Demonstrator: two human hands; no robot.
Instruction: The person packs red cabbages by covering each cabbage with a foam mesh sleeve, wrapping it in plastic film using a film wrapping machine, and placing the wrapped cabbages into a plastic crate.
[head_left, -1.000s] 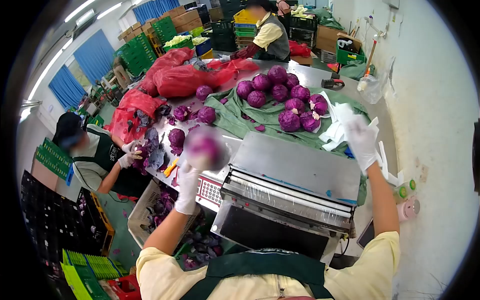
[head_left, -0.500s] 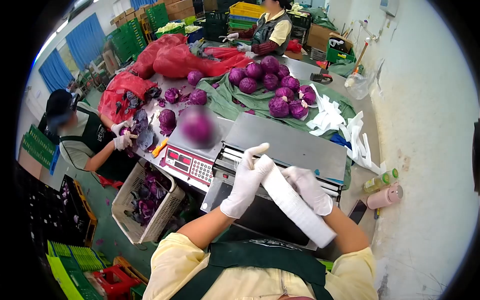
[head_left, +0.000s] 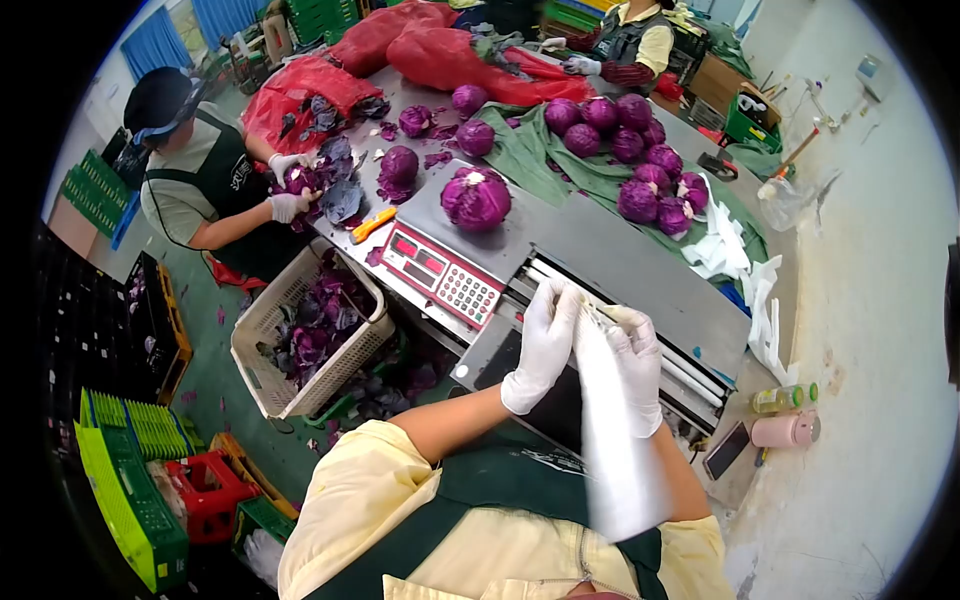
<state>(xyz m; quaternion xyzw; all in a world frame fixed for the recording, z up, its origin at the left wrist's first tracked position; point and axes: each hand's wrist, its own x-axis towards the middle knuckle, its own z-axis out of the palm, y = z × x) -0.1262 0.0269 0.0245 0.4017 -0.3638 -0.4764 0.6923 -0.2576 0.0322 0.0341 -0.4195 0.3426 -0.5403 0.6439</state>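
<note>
My left hand (head_left: 545,345), in a white glove, pinches the upper end of a long white strip (head_left: 615,450) that looks like ribbed fabric. My right hand (head_left: 636,375), also gloved, grips the same end from the other side. The strip hangs down in front of my apron, its lower end smeared by motion. Both hands are over the near edge of a metal machine with rollers (head_left: 650,345). Left of it, a red cabbage (head_left: 476,198) rests on the plate of a red-and-white digital scale (head_left: 440,278).
Several red cabbages (head_left: 630,145) lie on green cloth (head_left: 560,170), beside white strips (head_left: 722,245). A yellow cutter (head_left: 373,225) lies near a crate of leaves (head_left: 260,365). A co-worker (head_left: 215,180) handles a cabbage at left; another (head_left: 630,45) stands at the back. A pink bottle (head_left: 785,431) and phone (head_left: 727,450) are at right.
My hands have come closer together at the strip's upper end, and the strip has swung from slanting to hanging nearly straight down. The view has shifted, moving the table rightward in frame.
</note>
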